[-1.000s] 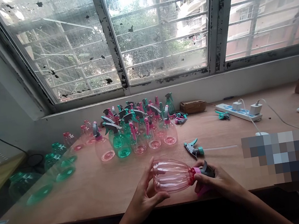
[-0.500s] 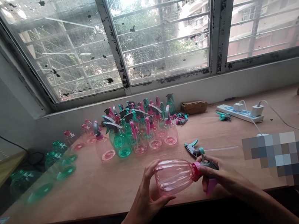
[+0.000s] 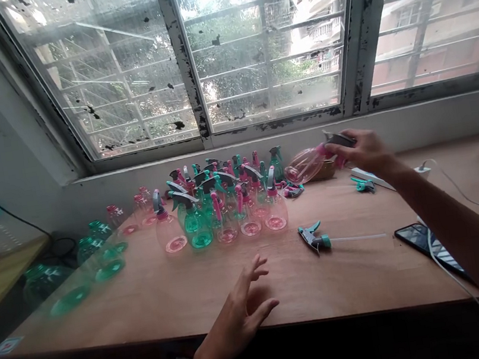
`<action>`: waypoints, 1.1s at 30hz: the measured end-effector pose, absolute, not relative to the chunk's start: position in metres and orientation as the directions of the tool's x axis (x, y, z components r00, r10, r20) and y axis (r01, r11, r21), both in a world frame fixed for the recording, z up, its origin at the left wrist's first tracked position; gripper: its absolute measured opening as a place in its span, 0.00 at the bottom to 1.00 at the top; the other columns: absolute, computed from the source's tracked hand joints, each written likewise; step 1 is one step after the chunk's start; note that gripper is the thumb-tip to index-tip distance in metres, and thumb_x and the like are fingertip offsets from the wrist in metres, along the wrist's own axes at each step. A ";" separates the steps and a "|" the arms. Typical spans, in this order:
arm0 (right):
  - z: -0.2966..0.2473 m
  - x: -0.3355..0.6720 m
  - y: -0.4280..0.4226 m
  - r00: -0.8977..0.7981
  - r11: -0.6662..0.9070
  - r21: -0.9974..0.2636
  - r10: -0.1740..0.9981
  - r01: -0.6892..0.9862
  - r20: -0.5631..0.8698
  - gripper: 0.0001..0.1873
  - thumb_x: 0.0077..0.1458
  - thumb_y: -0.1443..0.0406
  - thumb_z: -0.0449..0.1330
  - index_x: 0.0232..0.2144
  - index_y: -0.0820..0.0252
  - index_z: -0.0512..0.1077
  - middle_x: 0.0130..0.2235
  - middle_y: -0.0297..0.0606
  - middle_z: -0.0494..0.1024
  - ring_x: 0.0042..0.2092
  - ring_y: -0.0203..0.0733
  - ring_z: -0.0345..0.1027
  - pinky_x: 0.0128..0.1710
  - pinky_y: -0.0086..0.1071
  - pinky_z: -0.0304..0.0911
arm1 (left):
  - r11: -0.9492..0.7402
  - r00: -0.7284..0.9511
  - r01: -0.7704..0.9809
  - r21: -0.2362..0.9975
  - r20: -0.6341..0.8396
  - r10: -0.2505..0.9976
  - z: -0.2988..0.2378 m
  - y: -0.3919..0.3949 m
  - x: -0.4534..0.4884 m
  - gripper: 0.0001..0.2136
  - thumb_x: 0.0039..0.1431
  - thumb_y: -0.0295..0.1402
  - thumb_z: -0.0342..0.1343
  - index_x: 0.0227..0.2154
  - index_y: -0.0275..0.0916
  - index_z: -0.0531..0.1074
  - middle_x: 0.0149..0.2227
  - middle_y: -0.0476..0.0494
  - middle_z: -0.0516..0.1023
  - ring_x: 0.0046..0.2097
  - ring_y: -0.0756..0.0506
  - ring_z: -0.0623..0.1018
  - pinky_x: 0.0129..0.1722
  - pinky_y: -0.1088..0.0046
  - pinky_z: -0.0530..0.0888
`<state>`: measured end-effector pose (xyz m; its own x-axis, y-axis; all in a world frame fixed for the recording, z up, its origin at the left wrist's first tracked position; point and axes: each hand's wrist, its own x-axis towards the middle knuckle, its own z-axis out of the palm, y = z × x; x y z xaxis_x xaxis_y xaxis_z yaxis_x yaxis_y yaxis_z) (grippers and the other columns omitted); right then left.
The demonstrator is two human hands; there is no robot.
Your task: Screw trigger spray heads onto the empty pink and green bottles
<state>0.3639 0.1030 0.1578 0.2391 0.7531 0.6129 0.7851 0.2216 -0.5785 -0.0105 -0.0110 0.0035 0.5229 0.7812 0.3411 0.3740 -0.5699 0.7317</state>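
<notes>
Right hand [image 3: 364,152] of mine grips a pink spray bottle [image 3: 309,163] by its trigger head above the wooden table [image 3: 158,299]; left hand [image 3: 241,311] hovers, fingers spread.

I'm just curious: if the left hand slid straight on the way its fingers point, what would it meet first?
The left hand would cross bare table and probably meet the pink spray bottle ending the front row, though depth is unclear.
</notes>
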 end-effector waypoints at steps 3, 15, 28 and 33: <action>0.161 0.354 0.143 0.069 0.275 -0.560 0.854 0.782 0.516 0.25 0.56 0.50 0.66 0.37 0.71 0.79 0.29 0.46 0.85 0.26 0.42 0.78 0.26 0.29 0.64 | -0.537 0.524 0.340 0.772 0.319 0.790 0.004 -0.011 -0.013 0.30 0.69 0.31 0.55 0.68 0.56 0.52 0.62 0.43 0.71 0.60 0.42 0.75 0.62 0.57 0.72; 0.144 0.310 0.223 -0.143 0.266 -0.429 0.944 0.863 0.299 0.09 0.56 0.61 0.68 0.35 0.63 0.78 0.30 0.41 0.86 0.32 0.45 0.79 0.27 0.28 0.67 | -0.466 0.548 0.259 0.846 0.268 0.793 0.002 -0.011 -0.010 0.24 0.69 0.29 0.55 0.65 0.50 0.60 0.57 0.43 0.75 0.54 0.44 0.79 0.58 0.62 0.77; 0.147 0.310 0.230 -0.287 0.324 -0.313 0.944 0.893 0.160 0.08 0.58 0.61 0.65 0.35 0.61 0.79 0.28 0.39 0.85 0.29 0.46 0.78 0.28 0.30 0.66 | -0.459 0.567 0.273 0.846 0.244 0.787 0.004 -0.013 -0.009 0.23 0.69 0.29 0.55 0.64 0.50 0.60 0.56 0.44 0.76 0.52 0.45 0.80 0.57 0.63 0.77; 0.136 0.308 0.226 -0.273 0.336 -0.291 0.932 0.896 0.238 0.15 0.59 0.56 0.65 0.41 0.63 0.79 0.37 0.45 0.86 0.36 0.50 0.78 0.30 0.31 0.66 | -0.471 0.568 0.300 0.830 0.241 0.787 0.008 -0.015 -0.008 0.23 0.68 0.28 0.55 0.64 0.49 0.61 0.55 0.44 0.77 0.51 0.45 0.80 0.57 0.64 0.77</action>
<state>0.3078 0.2264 0.1361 -0.2728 0.9321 0.2383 0.8958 0.3364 -0.2905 -0.0080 -0.0147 0.0080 0.5678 0.7870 0.2412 0.2997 -0.4705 0.8299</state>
